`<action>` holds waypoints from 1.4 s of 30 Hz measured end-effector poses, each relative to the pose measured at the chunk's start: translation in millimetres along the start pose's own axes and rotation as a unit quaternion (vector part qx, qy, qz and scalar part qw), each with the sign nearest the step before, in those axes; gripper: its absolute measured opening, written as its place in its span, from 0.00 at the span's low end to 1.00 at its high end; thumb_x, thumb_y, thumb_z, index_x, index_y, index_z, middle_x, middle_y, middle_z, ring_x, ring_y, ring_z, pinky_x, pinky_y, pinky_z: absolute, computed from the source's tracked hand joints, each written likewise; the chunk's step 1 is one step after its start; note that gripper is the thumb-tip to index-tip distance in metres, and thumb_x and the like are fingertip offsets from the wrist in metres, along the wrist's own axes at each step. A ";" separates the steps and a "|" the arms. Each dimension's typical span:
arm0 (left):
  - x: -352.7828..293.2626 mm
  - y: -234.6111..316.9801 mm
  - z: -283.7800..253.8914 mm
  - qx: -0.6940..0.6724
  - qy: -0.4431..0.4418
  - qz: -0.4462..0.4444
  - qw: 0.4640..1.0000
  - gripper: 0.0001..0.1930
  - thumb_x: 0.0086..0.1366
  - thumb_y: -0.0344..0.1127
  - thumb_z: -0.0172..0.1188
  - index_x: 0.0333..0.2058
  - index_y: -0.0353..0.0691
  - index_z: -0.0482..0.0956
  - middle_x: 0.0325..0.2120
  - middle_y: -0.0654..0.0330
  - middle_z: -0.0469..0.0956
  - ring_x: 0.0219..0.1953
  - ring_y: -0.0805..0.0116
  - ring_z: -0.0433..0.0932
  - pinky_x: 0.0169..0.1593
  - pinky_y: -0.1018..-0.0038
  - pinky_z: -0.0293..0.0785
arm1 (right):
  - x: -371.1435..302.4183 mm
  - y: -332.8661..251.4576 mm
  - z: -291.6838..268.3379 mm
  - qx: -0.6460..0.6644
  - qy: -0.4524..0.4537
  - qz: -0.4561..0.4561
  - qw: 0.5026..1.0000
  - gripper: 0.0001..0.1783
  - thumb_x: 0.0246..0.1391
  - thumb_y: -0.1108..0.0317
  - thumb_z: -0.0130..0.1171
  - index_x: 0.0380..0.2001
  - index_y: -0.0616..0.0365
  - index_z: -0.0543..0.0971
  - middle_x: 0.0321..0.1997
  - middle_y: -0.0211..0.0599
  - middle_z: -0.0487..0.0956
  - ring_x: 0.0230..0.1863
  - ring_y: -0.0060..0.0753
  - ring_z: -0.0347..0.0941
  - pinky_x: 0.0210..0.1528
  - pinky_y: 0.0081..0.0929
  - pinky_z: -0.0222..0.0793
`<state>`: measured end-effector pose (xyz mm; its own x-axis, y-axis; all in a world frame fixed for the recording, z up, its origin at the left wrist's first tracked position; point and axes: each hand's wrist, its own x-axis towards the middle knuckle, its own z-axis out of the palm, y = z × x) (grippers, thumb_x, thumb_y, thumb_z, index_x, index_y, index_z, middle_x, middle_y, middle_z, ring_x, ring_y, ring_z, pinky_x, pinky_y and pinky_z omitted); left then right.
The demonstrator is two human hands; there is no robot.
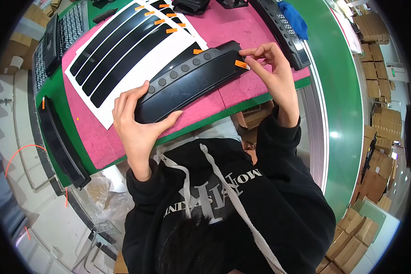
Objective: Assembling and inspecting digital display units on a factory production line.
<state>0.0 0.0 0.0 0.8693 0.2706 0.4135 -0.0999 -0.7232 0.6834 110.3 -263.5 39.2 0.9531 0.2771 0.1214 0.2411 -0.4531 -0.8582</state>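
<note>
A long, curved black digital clock (pixel 192 86) with a row of round buttons lies tilted over the pink mat, faint digit shapes showing under its dark front. My left hand (pixel 137 125) wraps its left end, fingers over the top edge and thumb spread along the bottom edge. At the other end, my right hand (pixel 278 75) has thumb and index finger closed at the clock's corner, beside an orange tab (pixel 241 64). Whether they also pinch a film edge there is too small to tell. White sheets (pixel 102 109) carrying curved black film strips (pixel 118 59) with orange tabs lie behind, partly under the clock.
Another clock with lit digits (pixel 285 32) stands at the back right by a blue cloth (pixel 297 20). A curved black piece (pixel 61 141) lies along the green table's left side. Keyboards (pixel 68 36) sit at the far left. Cardboard boxes (pixel 379 123) are stacked on the right.
</note>
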 end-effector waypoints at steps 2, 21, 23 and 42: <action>0.1 -0.3 -0.2 -0.004 0.002 -0.001 1.000 0.34 0.31 0.40 0.80 0.42 0.37 0.82 0.35 0.58 0.78 0.40 0.61 0.77 0.48 0.67 0.69 | -2.2 -2.7 1.3 0.009 0.008 0.004 1.000 0.07 0.58 0.74 0.57 0.35 0.59 0.69 0.48 0.38 0.83 0.45 0.26 0.75 0.54 0.22 0.63; -2.1 4.9 0.4 -0.013 -0.004 -0.004 1.000 0.34 0.30 0.38 0.81 0.43 0.37 0.81 0.36 0.57 0.77 0.42 0.59 0.76 0.49 0.66 0.70 | -9.1 6.0 -4.9 0.158 0.010 0.057 0.986 0.05 0.57 0.76 0.58 0.33 0.63 0.72 0.47 0.44 0.82 0.46 0.24 0.77 0.49 0.21 0.69; -2.6 4.9 -0.1 -0.005 -0.012 -0.012 1.000 0.35 0.31 0.35 0.81 0.44 0.36 0.80 0.37 0.56 0.77 0.43 0.57 0.75 0.51 0.65 0.70 | -8.2 -1.8 -4.0 0.111 0.002 0.066 0.992 0.07 0.55 0.75 0.60 0.36 0.66 0.75 0.46 0.43 0.83 0.43 0.24 0.78 0.46 0.21 0.71; -7.8 -4.8 -4.5 0.001 -0.011 0.012 1.000 0.33 0.37 0.31 0.79 0.47 0.34 0.79 0.39 0.54 0.77 0.46 0.55 0.74 0.53 0.63 0.69 | -8.2 -9.4 26.2 -0.045 0.101 -0.015 0.994 0.13 0.47 0.73 0.63 0.37 0.69 0.80 0.34 0.46 0.82 0.36 0.33 0.81 0.40 0.27 0.76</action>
<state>-8.5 4.2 -3.8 0.8770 0.2386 0.4172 -0.1210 -0.7305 0.6721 95.4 -239.4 33.2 0.9603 0.1201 0.2517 0.2767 -0.5240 -0.8055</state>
